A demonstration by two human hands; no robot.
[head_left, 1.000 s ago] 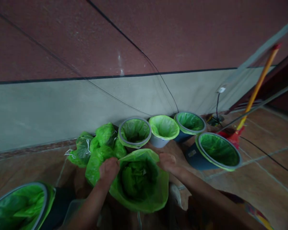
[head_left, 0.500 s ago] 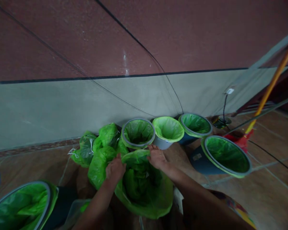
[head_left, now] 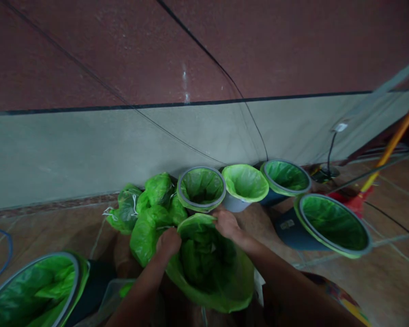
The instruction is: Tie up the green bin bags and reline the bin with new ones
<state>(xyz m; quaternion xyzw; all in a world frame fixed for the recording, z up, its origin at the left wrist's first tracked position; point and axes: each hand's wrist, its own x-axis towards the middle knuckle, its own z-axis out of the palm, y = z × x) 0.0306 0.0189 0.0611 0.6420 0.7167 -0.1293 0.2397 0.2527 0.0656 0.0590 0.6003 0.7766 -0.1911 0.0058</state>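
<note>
Gripping a green liner (head_left: 225, 293) by its far rim, a person's two bare hands work low in the head view. The left hand (head_left: 169, 240) is closed on the rim's left side, the right hand (head_left: 227, 224) on its right. The open mouth lies between them, stretching lengthwise back toward the body; both hands touch it, neither clearly nearer. Knotted green bags (head_left: 148, 222) rest just beyond the left hand, a grey-rimmed bin (head_left: 223, 193) just beyond the right.

L hand (head_left: 169, 240) & R hand (head_left: 226, 222) at rim of green bag (head_left: 209, 263), lined bins (head_left: 202, 187) nr wall (head_left: 88, 154).
</note>
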